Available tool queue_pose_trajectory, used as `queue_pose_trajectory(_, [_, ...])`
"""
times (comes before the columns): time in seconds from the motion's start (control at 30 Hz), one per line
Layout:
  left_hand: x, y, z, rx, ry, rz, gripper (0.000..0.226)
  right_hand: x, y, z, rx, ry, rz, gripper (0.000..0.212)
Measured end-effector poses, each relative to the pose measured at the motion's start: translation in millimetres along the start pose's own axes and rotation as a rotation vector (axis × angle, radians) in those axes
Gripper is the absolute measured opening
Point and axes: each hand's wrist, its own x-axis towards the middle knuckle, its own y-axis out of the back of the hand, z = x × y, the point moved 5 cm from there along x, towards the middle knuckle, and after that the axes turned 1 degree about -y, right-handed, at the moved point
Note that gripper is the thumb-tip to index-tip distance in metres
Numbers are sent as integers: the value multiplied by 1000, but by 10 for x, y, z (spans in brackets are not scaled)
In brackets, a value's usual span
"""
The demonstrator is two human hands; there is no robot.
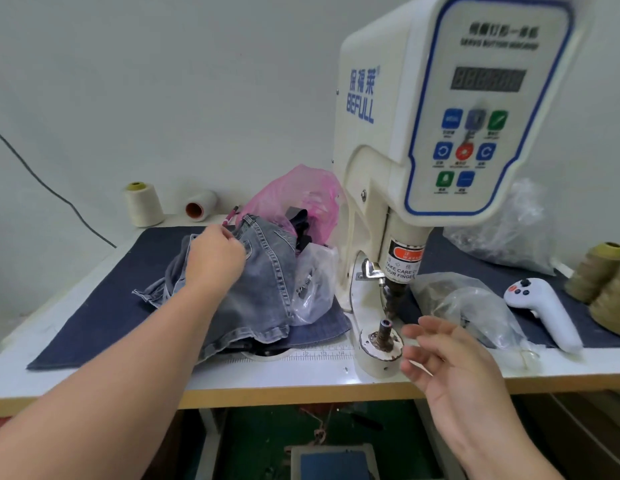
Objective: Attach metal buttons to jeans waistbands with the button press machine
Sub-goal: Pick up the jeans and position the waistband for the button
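I see my left hand (215, 254) reaching out over the heap of grey jeans (263, 282) on the left half of the surface (301, 374), its fingers (228, 235) curled down onto the denim near the waistband at the top of the pile; it seems to pinch the cloth, though the back of the hand hides the grip itself. The jeans lie crumpled on a dark blue cloth mat (93, 306), just left of the button press machine (440, 133), and they are apart from its lower die post (384, 329), which stands bare under the upper punch (393, 299). My right hand (450, 362) hovers just right of that post, palm turned left, fingers spread and loosely bent, holding nothing. Behind the jeans sits a pink plastic bag (301, 195), and a clear bag (313, 282) leans against the machine's base. Two thread cones (144, 204) stand by the wall at the back left. To the right of the machine lie crumpled clear bags (474, 303), a white handheld controller (544, 311) and olive thread cones (599, 271).
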Motion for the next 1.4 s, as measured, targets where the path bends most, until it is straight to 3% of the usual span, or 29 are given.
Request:
queue_pose_trajectory(0.13, [117,-31,-101,339,-60,-123,27,-41,50,70,-32,-14,-10,21])
queue_pose_trajectory(0.27, [34,-210,-387,592,21,-186,82,-87,8,191,-37,-45,-50,20])
queue_pose_trajectory(0.53, [74,-233,-588,438,217,-138,119,-183,-47,283,-82,-60,-74,22])
queue_pose_trajectory(0.67, [110,-205,-649,242,207,-170,96,-234,-29,308,-101,-68,-87,21])
queue_pose_trajectory(0.8, [52,-41,-557,71,121,5,42,-284,-18,307,-98,-60,-110,22])
queue_pose_trajectory(0.93, [-76,299,-423,-219,22,185,21,-319,-75,314,-147,-31,-175,22])
queue_pose_trajectory(1.03, [-172,568,-226,-528,-45,170,23,-293,-281,232,-301,77,-318,22])
queue_pose_trajectory(1.1, [-283,768,-27,-775,-71,127,27,-263,-512,130,-414,138,-441,11])
queue_pose_trajectory(1.23, [-620,1068,352,-1028,-162,64,32,-83,-987,111,-467,182,-554,29])
queue_pose_trajectory(1.33, [-904,1209,559,-1112,-282,-9,35,37,-1313,203,-254,-54,-519,86])
queue_pose_trajectory(1.4, [-1055,1279,634,-1146,-329,-74,36,1,-1533,216,-46,-262,-585,86])
